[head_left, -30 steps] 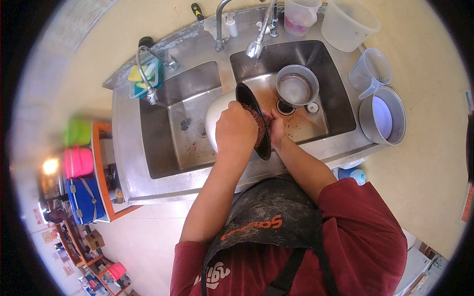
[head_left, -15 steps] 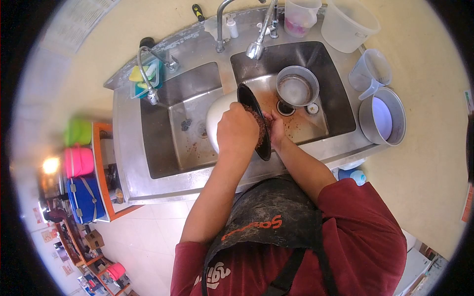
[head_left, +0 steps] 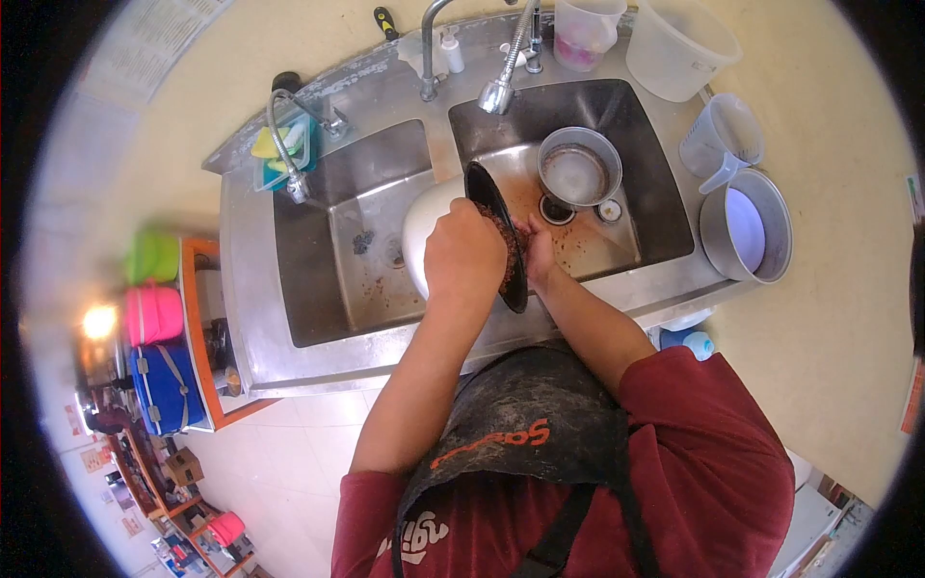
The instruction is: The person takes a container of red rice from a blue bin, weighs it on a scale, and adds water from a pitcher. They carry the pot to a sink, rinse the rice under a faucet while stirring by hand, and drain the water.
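Note:
A black round pan (head_left: 517, 279) stands tilted on edge over the divider between the two sinks, with brown crumbly bits (head_left: 501, 231) on its inner face. My left hand (head_left: 464, 249), fingers curled, is at the left side of the pan against the brown bits; what its fingers hold is hidden. Behind it sits a rounded white bowl (head_left: 419, 231). My right hand (head_left: 540, 249) is at the pan's right side, partly covered by it, its fingertips out of sight. A round metal pan (head_left: 580, 168) lies in the right basin near the drain.
Flexible faucets (head_left: 497, 94) hang over the basins. Sponges (head_left: 267, 144) sit in a teal tray at the left. Clear plastic tubs (head_left: 682, 53), a measuring jug (head_left: 718, 135) and a deep metal pan (head_left: 774, 241) line the right side. Brown crumbs lie in both basins.

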`<state>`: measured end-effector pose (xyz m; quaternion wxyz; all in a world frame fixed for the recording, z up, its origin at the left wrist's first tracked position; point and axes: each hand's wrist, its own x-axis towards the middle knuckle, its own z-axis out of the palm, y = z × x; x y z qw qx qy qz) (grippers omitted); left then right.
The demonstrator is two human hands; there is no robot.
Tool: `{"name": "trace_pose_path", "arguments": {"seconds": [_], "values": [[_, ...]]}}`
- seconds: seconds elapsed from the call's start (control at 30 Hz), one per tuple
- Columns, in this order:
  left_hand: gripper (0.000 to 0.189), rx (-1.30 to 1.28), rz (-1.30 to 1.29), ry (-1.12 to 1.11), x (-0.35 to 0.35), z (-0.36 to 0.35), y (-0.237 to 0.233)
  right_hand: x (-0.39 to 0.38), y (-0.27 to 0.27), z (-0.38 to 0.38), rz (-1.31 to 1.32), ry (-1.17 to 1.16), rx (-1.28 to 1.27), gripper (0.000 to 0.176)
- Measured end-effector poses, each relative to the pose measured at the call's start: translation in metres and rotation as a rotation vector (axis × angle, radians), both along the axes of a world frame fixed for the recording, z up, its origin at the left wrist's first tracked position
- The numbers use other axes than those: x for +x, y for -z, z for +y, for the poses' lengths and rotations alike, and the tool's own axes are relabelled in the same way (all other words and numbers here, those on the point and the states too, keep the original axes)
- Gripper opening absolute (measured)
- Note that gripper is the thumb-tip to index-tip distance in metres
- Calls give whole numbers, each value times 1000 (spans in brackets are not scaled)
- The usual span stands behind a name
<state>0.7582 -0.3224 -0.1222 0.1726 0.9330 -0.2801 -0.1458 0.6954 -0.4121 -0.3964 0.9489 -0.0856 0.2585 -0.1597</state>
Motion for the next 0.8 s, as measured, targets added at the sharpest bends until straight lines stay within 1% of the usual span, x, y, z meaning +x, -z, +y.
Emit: {"name": "trace_pose_path", "arguments": {"seconds": [0.07, 0.3, 0.37, 0.47, 0.53, 0.6, 0.7, 0.77, 0.8], "values": [[25, -2, -4, 1, -1, 0, 0, 2, 8, 0, 17, 7, -15, 57], [24, 9, -10, 9, -4, -2, -3, 1, 8, 0, 84, 13, -16, 55], [24, 12, -7, 9, -3, -2, -3, 0, 6, 1, 61, 9, -16, 54], [25, 13, -4, 10, -4, -3, -2, -1, -21, 3, 85, -5, -14, 57], [25, 12, -3, 12, -4, -3, -3, -1, -26, 4, 84, -13, -10, 58], [25, 8, -4, 14, -4, -3, -1, -1, -22, 4, 46, -17, -5, 57], [25, 18, 0, 8, -4, -3, -1, 1, 15, 1, 95, 0, -32, 56], [25, 24, 2, 5, -4, -2, -2, 2, 30, -1, 55, -10, -13, 55], [25, 23, 1, 6, -4, -1, -2, 2, 27, -1, 34, -16, -4, 55]]}}
